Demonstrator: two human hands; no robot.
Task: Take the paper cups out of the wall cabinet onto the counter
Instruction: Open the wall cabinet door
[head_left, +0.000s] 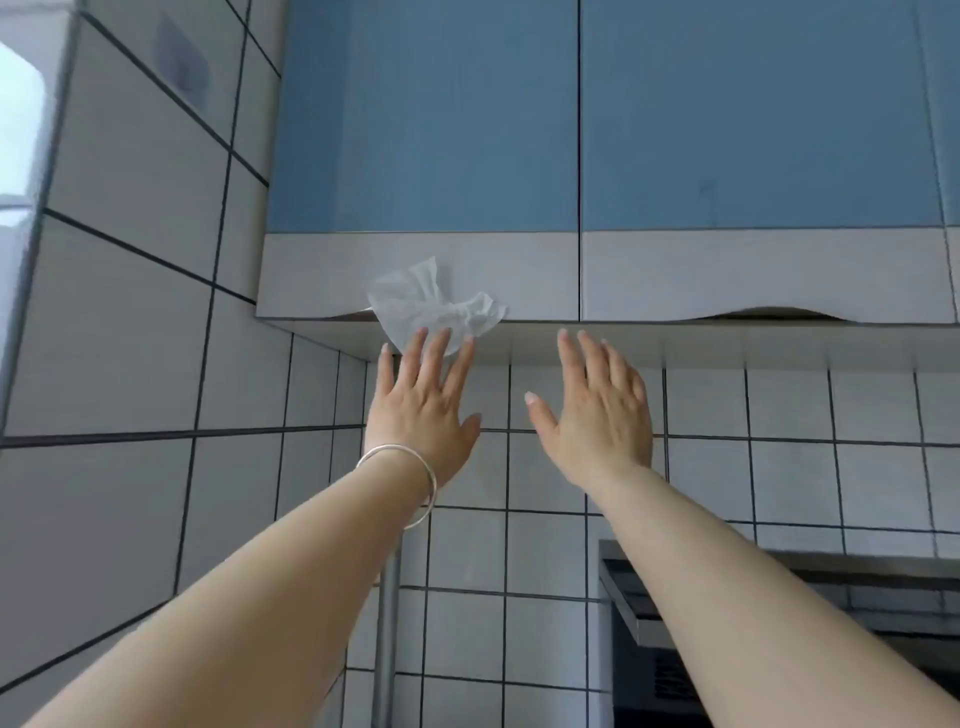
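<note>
Two hands are raised toward the cabinet, and neither has a grip on anything: the left hand (421, 400) has straight, spread fingers whose tips reach the lower edge of a crumpled tissue (434, 306), and the right hand (597, 410) is released too, fingers straight, just under the cabinet's bottom edge and touching nothing that I can see. The tissue hangs from the curved cut-out at the bottom of the left door (421, 156), as if caught there. The right door (753, 156) has the same cut-out further right, and both doors are closed. I judge this to be the very first step, the opening of the cabinet. The next move calls for fingers hooked into a cut-out and a pull outward, probably on the left door, where the tissue may fall or get in the way. The cups are not visible; if they are in the cabinet, they are behind the closed doors, so which side holds them cannot be told. The bench is not in view.
</note>
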